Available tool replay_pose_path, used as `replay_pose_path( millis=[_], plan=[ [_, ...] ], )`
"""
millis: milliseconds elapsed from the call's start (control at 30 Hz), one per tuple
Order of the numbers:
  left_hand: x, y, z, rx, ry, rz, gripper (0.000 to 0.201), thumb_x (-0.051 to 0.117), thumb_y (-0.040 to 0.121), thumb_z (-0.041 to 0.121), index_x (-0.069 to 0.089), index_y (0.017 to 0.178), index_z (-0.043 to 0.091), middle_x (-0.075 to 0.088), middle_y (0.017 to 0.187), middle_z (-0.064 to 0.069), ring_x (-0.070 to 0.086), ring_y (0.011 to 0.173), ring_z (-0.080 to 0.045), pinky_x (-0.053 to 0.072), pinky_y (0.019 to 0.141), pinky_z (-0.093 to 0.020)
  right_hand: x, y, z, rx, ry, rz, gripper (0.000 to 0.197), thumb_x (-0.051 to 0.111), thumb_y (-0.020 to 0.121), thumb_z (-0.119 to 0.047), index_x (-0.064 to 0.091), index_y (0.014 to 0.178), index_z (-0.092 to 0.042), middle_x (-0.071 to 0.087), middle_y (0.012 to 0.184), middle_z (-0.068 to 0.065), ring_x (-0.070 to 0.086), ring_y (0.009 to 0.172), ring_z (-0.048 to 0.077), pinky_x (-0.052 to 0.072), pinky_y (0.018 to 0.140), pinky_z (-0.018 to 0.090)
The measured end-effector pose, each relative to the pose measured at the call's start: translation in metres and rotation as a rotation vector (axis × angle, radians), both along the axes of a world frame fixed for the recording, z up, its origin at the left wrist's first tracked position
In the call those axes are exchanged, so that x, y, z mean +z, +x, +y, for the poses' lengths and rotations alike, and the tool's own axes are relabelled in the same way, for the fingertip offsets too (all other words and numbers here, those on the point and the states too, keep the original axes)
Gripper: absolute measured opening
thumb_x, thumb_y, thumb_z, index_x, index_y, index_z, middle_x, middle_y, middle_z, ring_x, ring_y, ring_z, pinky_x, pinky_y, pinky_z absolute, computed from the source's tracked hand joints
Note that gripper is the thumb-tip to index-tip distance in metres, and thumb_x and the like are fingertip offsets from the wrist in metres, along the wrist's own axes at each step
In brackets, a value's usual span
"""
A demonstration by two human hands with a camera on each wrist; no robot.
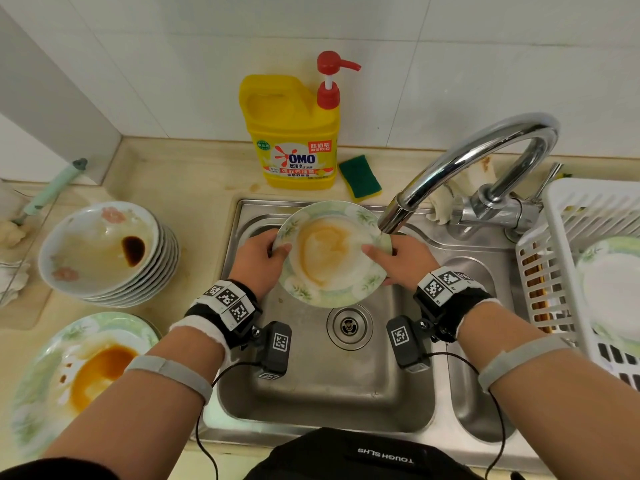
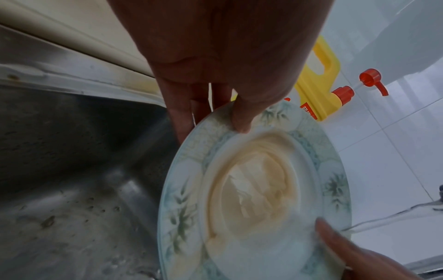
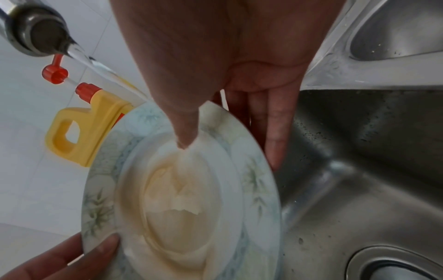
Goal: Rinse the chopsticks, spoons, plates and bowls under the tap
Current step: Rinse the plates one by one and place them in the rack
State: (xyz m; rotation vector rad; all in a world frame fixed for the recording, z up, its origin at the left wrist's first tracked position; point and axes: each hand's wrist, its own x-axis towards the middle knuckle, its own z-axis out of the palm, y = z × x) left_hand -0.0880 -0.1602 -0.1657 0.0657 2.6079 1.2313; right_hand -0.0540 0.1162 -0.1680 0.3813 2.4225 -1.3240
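Note:
Over the steel sink (image 1: pixel 311 386) both hands hold a green-rimmed plate (image 1: pixel 332 254) smeared with orange sauce. My left hand (image 1: pixel 259 258) pinches its left rim, thumb on top and fingers behind, as the left wrist view shows on the plate (image 2: pixel 251 189). My right hand (image 1: pixel 401 261) grips the right rim with the thumb on the plate's face (image 3: pixel 182 204). The tap (image 1: pixel 391 220) runs, and its water stream (image 3: pixel 95 64) lands on the plate by my right thumb.
A stack of dirty bowls (image 1: pixel 107 251) and another sauce-stained plate (image 1: pixel 79 375) sit on the counter to the left. A yellow soap bottle (image 1: pixel 294 133) and a green sponge (image 1: pixel 360 178) stand behind the sink. A white drying rack (image 1: pixel 568 258) holding a plate is at right.

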Motion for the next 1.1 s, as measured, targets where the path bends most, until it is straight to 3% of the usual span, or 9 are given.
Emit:
replay_pose_path(
  millis=[133, 267, 367, 500, 633, 800, 933, 1033, 1100],
  plan=[
    [0.0, 0.0, 0.002, -0.025, -0.037, 0.025, 0.013, 0.059, 0.1, 0.021, 0.07, 0.103, 0.015, 0.073, 0.093, 0.001, 0.068, 0.09, -0.021, 0.056, 0.087, -0.044, 0.003, -0.003, 0.001, -0.057, 0.019, -0.074, 0.063, 0.054, 0.092, -0.069, 0.074, 0.088, -0.009, 0.077, 0.082, 0.008, 0.077, 0.076, 0.02, 0.065, 0.065, 0.04],
    [0.0, -0.001, 0.002, -0.034, -0.042, 0.039, 0.012, 0.059, 0.099, 0.02, 0.069, 0.103, 0.014, 0.072, 0.092, 0.0, 0.066, 0.089, -0.021, 0.055, 0.086, -0.043, -0.002, 0.0, 0.003, 0.039, 0.029, -0.045, 0.04, 0.059, 0.1, -0.042, 0.071, 0.107, -0.005, 0.077, 0.096, 0.012, 0.076, 0.083, 0.025, 0.064, 0.067, 0.046],
    [0.001, -0.002, 0.002, -0.039, -0.043, 0.032, 0.011, 0.059, 0.099, 0.02, 0.069, 0.101, 0.014, 0.072, 0.091, -0.001, 0.067, 0.088, -0.022, 0.055, 0.085, -0.045, -0.006, 0.003, 0.004, 0.063, 0.027, -0.041, 0.023, 0.064, 0.096, -0.022, 0.069, 0.113, -0.008, 0.076, 0.102, 0.011, 0.076, 0.085, 0.025, 0.064, 0.066, 0.046],
    [0.004, -0.002, 0.005, -0.054, -0.053, 0.052, 0.011, 0.06, 0.099, 0.022, 0.07, 0.101, 0.017, 0.072, 0.091, 0.003, 0.066, 0.087, -0.02, 0.055, 0.082, -0.041, 0.001, 0.002, 0.0, -0.007, 0.011, -0.028, 0.026, 0.068, 0.094, -0.042, 0.073, 0.107, -0.019, 0.077, 0.097, 0.003, 0.074, 0.088, 0.017, 0.065, 0.069, 0.042],
    [0.007, -0.003, 0.007, -0.069, -0.077, 0.062, 0.013, 0.059, 0.099, 0.023, 0.07, 0.1, 0.016, 0.071, 0.09, 0.002, 0.065, 0.086, -0.02, 0.054, 0.081, -0.04, 0.004, 0.0, 0.0, -0.085, -0.046, -0.072, 0.055, 0.062, 0.089, -0.066, 0.075, 0.096, -0.013, 0.077, 0.088, 0.005, 0.076, 0.08, 0.018, 0.065, 0.063, 0.042],
    [0.011, -0.004, 0.008, -0.084, -0.092, 0.099, 0.024, 0.061, 0.099, 0.024, 0.057, 0.077, 0.033, 0.06, 0.072, 0.011, 0.056, 0.07, -0.008, 0.042, 0.064, -0.029, -0.002, 0.002, 0.007, 0.001, 0.021, -0.016, 0.04, 0.059, 0.099, -0.046, 0.075, 0.102, -0.01, 0.077, 0.092, 0.009, 0.076, 0.085, 0.021, 0.065, 0.069, 0.044],
    [0.014, -0.007, 0.007, -0.097, -0.11, 0.122, 0.019, 0.062, 0.099, 0.025, 0.057, 0.081, 0.031, 0.059, 0.071, 0.012, 0.053, 0.067, -0.001, 0.036, 0.06, -0.019, -0.006, 0.003, 0.009, 0.081, 0.109, 0.003, 0.023, 0.066, 0.095, -0.03, 0.073, 0.1, -0.009, 0.076, 0.093, 0.007, 0.073, 0.089, 0.023, 0.062, 0.079, 0.048],
    [0.015, -0.01, 0.008, -0.125, -0.135, 0.149, 0.012, 0.061, 0.1, 0.025, 0.059, 0.088, 0.029, 0.058, 0.074, 0.015, 0.052, 0.07, 0.003, 0.036, 0.062, -0.017, -0.001, 0.003, 0.004, 0.023, 0.06, 0.022, 0.018, 0.07, 0.092, -0.033, 0.072, 0.101, -0.017, 0.075, 0.095, 0.003, 0.073, 0.09, 0.02, 0.064, 0.075, 0.045],
    [0.017, -0.011, 0.008, -0.136, -0.149, 0.165, 0.01, 0.061, 0.1, 0.026, 0.06, 0.091, 0.03, 0.055, 0.076, 0.018, 0.051, 0.072, 0.005, 0.036, 0.063, -0.017, 0.005, 0.002, 0.0, -0.023, 0.036, 0.02, 0.029, 0.069, 0.092, -0.045, 0.074, 0.1, -0.017, 0.076, 0.093, 0.002, 0.073, 0.086, 0.016, 0.065, 0.068, 0.041]
  ],
)
